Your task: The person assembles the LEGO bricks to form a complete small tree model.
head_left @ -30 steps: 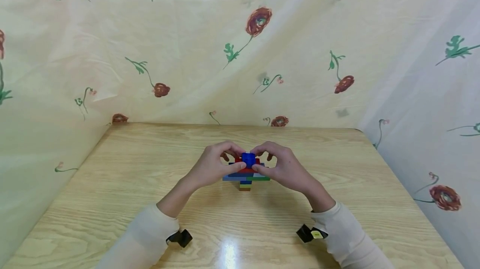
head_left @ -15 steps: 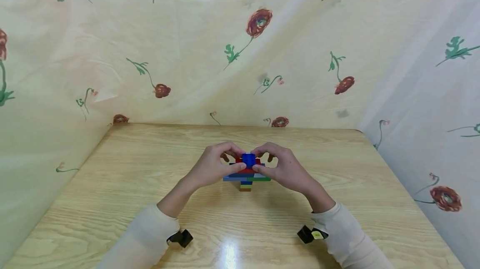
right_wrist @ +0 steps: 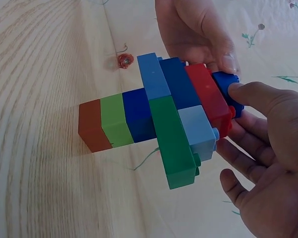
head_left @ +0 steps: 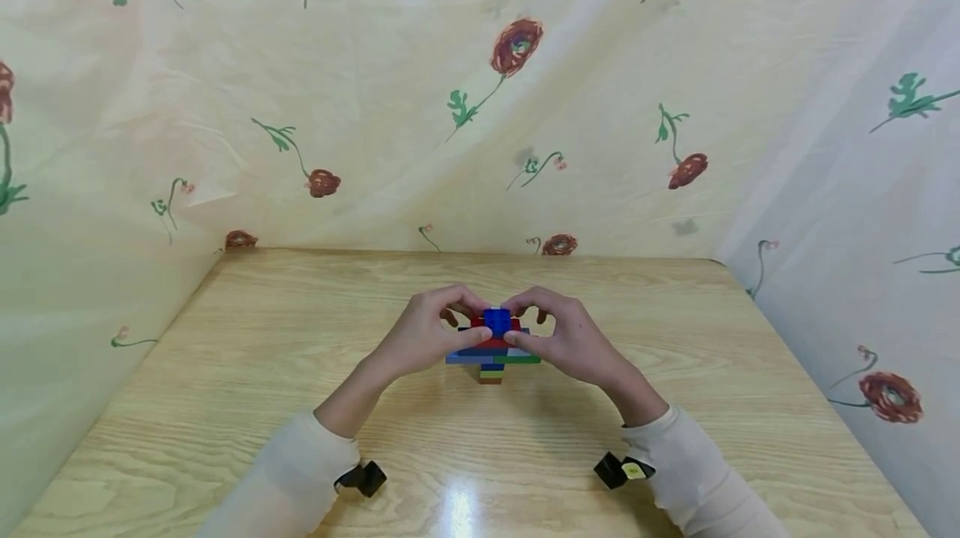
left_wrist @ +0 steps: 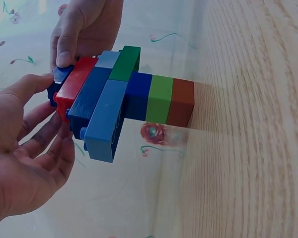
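A tree-like stack of toy building bricks stands upright on the table. Its narrow trunk has an orange-brown brick [right_wrist: 90,126], a lime green brick [right_wrist: 114,120] and a blue brick [right_wrist: 138,115]. Wider layers sit above: a light blue brick [left_wrist: 105,121] beside a green brick [right_wrist: 174,144], then a dark blue brick [left_wrist: 92,94] beside a pale blue brick [right_wrist: 197,131], then a red brick [right_wrist: 208,96]. At the top is a small blue brick [head_left: 497,321]. My left hand [head_left: 431,334] pinches it from the left; my right hand [head_left: 562,334] pinches it from the right.
The wooden table [head_left: 480,455] surrounds the stack, and its far edge meets a flower-printed cloth [head_left: 375,104]. Cloth also hangs along the left and right sides. Each wrist carries a small black camera, a left one [head_left: 369,478] and a right one [head_left: 611,469].
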Tool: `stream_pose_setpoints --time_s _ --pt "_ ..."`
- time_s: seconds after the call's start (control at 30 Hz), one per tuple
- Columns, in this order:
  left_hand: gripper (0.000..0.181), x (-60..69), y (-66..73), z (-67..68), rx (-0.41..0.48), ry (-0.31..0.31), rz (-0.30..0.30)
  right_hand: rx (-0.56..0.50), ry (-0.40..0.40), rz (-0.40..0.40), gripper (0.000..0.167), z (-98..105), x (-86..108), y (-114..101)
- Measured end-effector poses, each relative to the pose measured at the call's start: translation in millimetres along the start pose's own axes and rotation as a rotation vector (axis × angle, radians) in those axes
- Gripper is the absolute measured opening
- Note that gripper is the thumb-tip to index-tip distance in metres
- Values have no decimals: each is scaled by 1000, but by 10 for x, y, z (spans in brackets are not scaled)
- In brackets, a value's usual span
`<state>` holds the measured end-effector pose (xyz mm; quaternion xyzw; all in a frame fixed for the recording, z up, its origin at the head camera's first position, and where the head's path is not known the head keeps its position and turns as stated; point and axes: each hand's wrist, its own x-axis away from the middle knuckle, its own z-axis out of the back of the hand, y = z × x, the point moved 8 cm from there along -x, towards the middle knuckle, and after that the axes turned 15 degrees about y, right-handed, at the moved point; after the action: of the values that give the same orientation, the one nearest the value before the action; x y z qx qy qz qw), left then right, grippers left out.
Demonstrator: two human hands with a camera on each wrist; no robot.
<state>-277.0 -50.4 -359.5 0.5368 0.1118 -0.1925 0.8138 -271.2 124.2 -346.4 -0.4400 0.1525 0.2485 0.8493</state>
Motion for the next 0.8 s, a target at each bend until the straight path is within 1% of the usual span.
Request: stream_pose_setpoints --time_s 0.23,0.47,0.67,0.8 --pt "24 1 -8 -4 8 -8 14 -5 27 48 30 -26 7 36" --pt "24 0 -2 22 -12 -2 3 9 49 92 31 -35 -1 -8" --pt "25 -6 -35 -3 -21 -8 13 -1 71 58 32 -30 31 41" --pt "26 -18 -64 7 -40 23 21 -12 109 43 38 -33 46 94"
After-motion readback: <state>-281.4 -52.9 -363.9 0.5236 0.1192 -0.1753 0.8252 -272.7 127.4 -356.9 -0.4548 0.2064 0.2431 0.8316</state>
